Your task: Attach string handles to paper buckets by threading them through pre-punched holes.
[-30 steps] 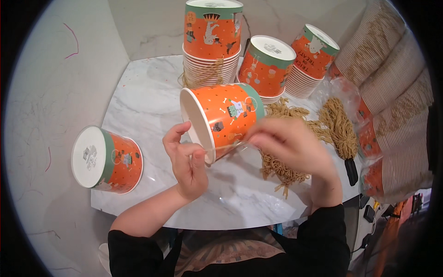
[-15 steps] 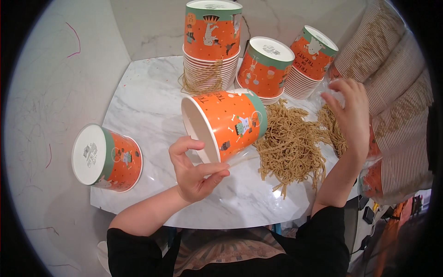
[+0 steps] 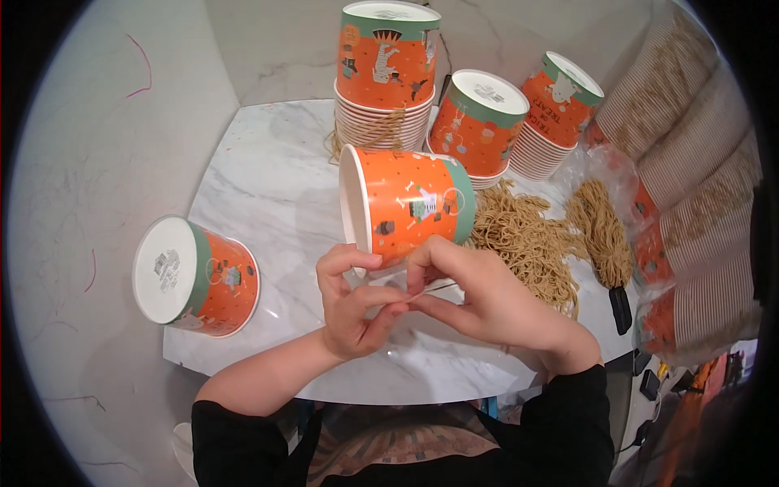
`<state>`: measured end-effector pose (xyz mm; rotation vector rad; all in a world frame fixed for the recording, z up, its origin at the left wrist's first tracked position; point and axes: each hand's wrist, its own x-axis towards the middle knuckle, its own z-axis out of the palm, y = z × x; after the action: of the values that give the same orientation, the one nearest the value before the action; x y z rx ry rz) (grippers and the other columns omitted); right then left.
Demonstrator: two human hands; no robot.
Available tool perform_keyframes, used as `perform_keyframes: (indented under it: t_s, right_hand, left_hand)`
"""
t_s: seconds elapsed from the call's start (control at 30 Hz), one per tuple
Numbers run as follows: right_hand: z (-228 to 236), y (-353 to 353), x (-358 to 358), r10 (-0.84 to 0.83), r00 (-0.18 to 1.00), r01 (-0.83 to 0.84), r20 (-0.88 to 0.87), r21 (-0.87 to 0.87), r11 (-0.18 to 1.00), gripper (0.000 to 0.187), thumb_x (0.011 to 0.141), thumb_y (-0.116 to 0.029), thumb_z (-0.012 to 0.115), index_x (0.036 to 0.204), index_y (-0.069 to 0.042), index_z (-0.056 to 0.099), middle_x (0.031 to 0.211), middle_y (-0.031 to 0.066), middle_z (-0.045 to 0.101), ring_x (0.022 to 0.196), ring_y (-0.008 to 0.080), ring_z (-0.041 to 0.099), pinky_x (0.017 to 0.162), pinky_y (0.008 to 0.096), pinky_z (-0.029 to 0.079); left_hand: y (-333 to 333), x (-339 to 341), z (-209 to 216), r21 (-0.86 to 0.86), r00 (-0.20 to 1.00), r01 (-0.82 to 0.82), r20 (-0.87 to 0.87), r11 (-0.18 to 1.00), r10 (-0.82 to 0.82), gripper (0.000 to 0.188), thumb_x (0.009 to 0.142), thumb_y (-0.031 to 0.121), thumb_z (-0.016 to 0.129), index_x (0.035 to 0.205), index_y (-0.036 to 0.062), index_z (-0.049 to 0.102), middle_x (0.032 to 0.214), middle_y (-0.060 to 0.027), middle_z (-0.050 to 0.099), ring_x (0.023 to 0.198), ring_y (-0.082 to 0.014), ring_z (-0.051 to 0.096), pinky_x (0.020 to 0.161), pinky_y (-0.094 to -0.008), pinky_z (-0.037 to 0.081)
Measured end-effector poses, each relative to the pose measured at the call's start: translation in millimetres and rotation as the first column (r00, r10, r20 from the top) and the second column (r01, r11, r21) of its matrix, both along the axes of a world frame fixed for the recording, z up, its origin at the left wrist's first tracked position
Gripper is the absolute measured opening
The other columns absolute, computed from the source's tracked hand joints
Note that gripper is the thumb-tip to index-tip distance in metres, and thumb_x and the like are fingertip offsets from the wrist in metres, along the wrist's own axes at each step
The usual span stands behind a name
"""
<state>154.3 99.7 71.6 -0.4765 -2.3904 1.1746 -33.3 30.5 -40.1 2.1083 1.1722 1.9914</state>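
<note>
Though three upright stacks [image 3: 385, 73] behind one tub [image 3: 415, 203] — left fingers [image 3: 380, 323], right fingers [image 3: 446, 313], both tight on one strand [image 3: 430, 290].

I see a black top [image 3: 503, 464] on feed, short left sleeve [image 3: 235, 442] and right sleeve [image 3: 568, 422], faded tan-grey fan print [image 3: 406, 446] up front, left hand [image 3: 353, 304] and right hand [image 3: 491, 300] bare.

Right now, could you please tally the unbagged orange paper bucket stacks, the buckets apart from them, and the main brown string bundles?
Orange paper bucket stacks: 3
Separate orange paper buckets: 2
Loose brown string pile: 1
Brown string hank: 1
Total: 7
</note>
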Motion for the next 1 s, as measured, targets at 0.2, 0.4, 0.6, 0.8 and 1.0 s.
perform_keyframes:
  t_s: [0.2,0.4,0.6,0.8,1.0]
  right_hand:
    - [18.5,1.3,-0.1,-0.057,0.994,0.055,0.09,0.03,0.998,0.015,0.089,-0.006,0.073,0.099,-0.005,0.062,0.087,0.008,0.06,0.076,0.0223,0.063,0.064,0.0342,0.049]
    - [12.7,0.7,0.3,-0.045,0.997,0.058,-0.063,0.23,0.971,0.009,0.087,-0.002,0.075,0.094,-0.002,0.069,0.084,0.0064,0.061,0.076,0.0213,0.06,0.064,0.032,0.047]
    - [9.6,6.5,2.7,-0.054,0.998,0.046,0.023,0.273,0.961,0.01,0.091,-0.011,0.071,0.094,-0.004,0.065,0.086,0.0113,0.059,0.076,0.0298,0.063,0.064,0.0378,0.05]
    - [10.1,8.4,1.4,-0.077,0.995,0.061,0.061,0.231,0.971,0.011,0.091,-0.014,0.072,0.094,-0.005,0.066,0.082,0.0103,0.062,0.072,0.0295,0.064,0.063,0.0386,0.05]
    - [6.3,8.5,-0.7,-0.027,0.997,0.013,0.07,0.199,0.98,0.012,0.09,-0.015,0.073,0.098,-0.008,0.069,0.086,0.0092,0.067,0.072,0.0271,0.068,0.062,0.0366,0.052]
  left_hand:
    - [-1.1,-3.0,0.1,-0.061,0.998,-0.048,0.036,0.997,0.051,0.007,0.093,0.019,0.072,0.093,0.0124,0.07,0.125,-0.0139,0.046,0.119,-0.0284,0.045,0.1,-0.0384,0.038]
    - [0.0,-1.4,-0.7,-0.083,0.998,-0.028,0.05,0.996,0.033,0.01,0.096,0.019,0.067,0.09,0.0112,0.067,0.126,-0.0152,0.046,0.122,-0.0276,0.043,0.103,-0.0403,0.033]
    - [1.2,-2.5,-0.6,-0.077,0.999,-0.039,0.011,0.996,0.04,0.015,0.097,0.02,0.067,0.085,0.0111,0.066,0.125,-0.0154,0.047,0.122,-0.0271,0.043,0.102,-0.0405,0.034]
    - [1.8,-3.5,1.3,-0.109,0.998,-0.058,0.008,0.992,0.059,0.013,0.094,0.017,0.07,0.082,0.0113,0.067,0.126,-0.0159,0.047,0.12,-0.0277,0.046,0.098,-0.0385,0.039]
    - [2.0,-2.9,1.0,-0.134,0.998,-0.05,0.04,0.99,0.055,0.017,0.093,0.018,0.071,0.077,0.0115,0.067,0.129,-0.0156,0.048,0.122,-0.0281,0.046,0.099,-0.0383,0.039]
